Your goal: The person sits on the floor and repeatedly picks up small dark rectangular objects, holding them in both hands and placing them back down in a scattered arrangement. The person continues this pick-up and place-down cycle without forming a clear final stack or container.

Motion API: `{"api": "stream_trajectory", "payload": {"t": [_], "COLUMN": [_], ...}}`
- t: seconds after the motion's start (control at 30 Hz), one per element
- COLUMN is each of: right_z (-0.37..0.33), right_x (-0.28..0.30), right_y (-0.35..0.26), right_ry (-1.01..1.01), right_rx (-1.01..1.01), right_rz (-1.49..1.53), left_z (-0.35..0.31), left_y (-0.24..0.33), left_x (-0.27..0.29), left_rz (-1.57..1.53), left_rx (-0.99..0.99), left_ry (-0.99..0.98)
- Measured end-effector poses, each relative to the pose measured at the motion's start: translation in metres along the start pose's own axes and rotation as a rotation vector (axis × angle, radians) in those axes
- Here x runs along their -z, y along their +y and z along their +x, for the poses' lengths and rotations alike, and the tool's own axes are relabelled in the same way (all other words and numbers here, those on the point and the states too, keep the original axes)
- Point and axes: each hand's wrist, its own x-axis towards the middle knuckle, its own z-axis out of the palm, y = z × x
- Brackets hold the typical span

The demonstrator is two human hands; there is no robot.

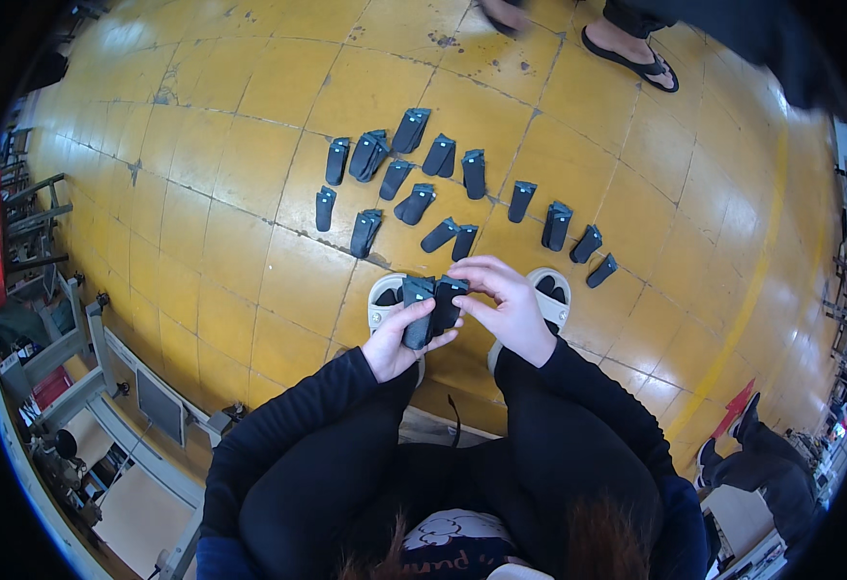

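My left hand cradles two dark bundles; my right hand meets the outer one

My left hand (391,346) is closed around both, its thumb across the left bundle (416,333) and its fingers behind and beneath. My right hand (512,307) comes in from the right, thumb and fingertips at the upper right edge of the right bundle (447,307); I cannot tell whether they pinch it firmly or only touch it.

The two dark, flat, tongue-shaped bundles lie side by side, long axes running mostly away from me, with the tabbed ends farthest out. The right bundle is just left of my right fingertips, so that hand is the nearer to its top.

Beyond, similar floor bundles (473,174) lie scattered on the yellow tiled floor (240,184), the closest just past my hands.
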Motion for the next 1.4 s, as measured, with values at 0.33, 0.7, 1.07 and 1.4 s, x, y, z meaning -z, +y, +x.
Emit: {"api": "stream_trajectory", "payload": {"t": [0.33,0.7,1.07,1.4], "right_z": [0.003,0.001,-0.001,-0.005], "right_x": [-0.003,0.002,-0.002,-0.004], "right_y": [-0.004,0.001,-0.003,0.004], "right_ry": [0.001,-0.048,-0.157,-0.200], "right_rx": [0.041,0.171,0.428,0.536], "right_rz": [-0.102,-0.161,-0.203,-0.320], "left_z": [0.001,0.001,0.005,0.007], "left_y": [-0.002,-0.011,-0.014,-0.014], "left_x": [0.004,0.009,0.030,0.017], "left_rz": [-0.029,-0.057,-0.003,0.026], "left_rx": [0.000,-0.002,-0.037,-0.057], "left_ry": [0.004,0.091,0.179,0.190]}}
